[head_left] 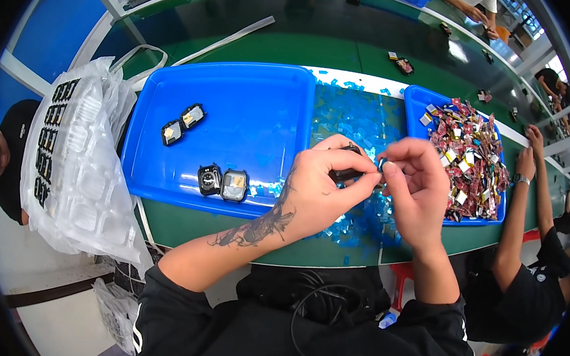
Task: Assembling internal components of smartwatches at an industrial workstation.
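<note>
At nine o'clock a clear plastic bag [78, 163] holds moulded trays with small dark watch bodies down its left side. Just to its right a large blue tray [238, 95] sits on the green table [274, 45]; two square watch bodies [183, 124] lie at its ten o'clock part and two more [222, 182] near its six o'clock rim. At the centre the left hand [320, 190], tattooed along the forearm, has its grip clamped on a small black watch body [346, 172], thumb and fingers wrapped around it. Touching it from the three o'clock side, the right hand [413, 187] pinches with thumb and forefinger together at the body's edge; what it pinches is too small to tell. Under both hands lies a litter of blue film scraps [355, 117]. At two o'clock a second blue tray [417, 98] is heaped with red and gold pieces [471, 158]. At three o'clock another person's arm [517, 214] rests beside it.
</note>
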The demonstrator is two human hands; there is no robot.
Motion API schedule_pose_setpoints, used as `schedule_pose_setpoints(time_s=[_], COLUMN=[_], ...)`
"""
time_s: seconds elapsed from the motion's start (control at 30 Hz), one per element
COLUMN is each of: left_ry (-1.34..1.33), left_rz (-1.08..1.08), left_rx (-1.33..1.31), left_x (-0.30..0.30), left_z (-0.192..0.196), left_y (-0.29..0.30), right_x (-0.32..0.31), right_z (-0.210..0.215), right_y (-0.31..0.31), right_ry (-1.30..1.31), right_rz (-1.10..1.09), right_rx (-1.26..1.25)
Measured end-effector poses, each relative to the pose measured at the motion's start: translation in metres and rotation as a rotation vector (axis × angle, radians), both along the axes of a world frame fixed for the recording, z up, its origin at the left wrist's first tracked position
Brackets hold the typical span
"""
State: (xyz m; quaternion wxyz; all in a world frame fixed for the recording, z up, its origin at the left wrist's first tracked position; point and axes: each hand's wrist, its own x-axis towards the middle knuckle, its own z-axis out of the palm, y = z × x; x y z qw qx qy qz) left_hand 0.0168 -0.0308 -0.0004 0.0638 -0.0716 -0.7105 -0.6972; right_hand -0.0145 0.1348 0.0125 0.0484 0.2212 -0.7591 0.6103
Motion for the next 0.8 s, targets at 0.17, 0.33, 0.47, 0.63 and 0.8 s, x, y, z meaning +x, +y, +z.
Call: schedule_pose_setpoints(time_s=[0.17, 0.33, 0.47, 0.63, 0.8], left_ry=[0.066, 0.115, 0.121, 0.098, 0.052], left_rz=[0.042, 0.023, 0.004, 0.016, 0.020], left_rx=[-0.102, -0.130, -0.140, -0.105, -0.060], left_x=[0.002, 0.003, 0.002, 0.003, 0.001], left_z=[0.005, 0.004, 0.001, 0.003, 0.000], left_y=[0.000, -0.002, 0.000, 0.003, 0.003], right_x=[-0.008, -0.007, -0.004, -0.002, -0.001], right_z=[0.012, 0.014, 0.014, 0.010, 0.001], right_y=[0.007, 0.010, 0.015, 0.010, 0.000], right_ry=[-0.374, -0.397, -0.389, -0.079, 0.579], right_rz=[0.166, 0.175, 0.167, 0.038, -0.109], right_rx=[-0.247, -0.226, -0.183, 0.132, 0.458])
